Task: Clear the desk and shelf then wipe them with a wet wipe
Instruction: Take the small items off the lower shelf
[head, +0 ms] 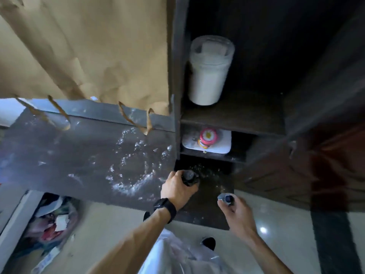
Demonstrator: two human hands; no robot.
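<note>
left hand (pixel 176 189): we are gripping a dark bottle (pixel 189 177) at the low shelf (pixel 214 191), just beside the dusty desk (pixel 79 155) | right hand (pixel 237 212): we are holding a small dark item (pixel 227 198), near the bottle

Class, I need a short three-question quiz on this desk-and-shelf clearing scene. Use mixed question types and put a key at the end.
1. True or false: the right hand holds nothing.
2. Multiple choice: the left hand, the one with the black wristwatch, grips
A. a small dark round-topped bottle
B. a brown paper bag
C. a white cloth
3. Fill in: the small pink-capped bottle stands on a flat ____ square tray on the lower dark wooden shelf.

Key
1. False: its fingers hold a small dark cap-like piece.
2. A
3. white
</note>
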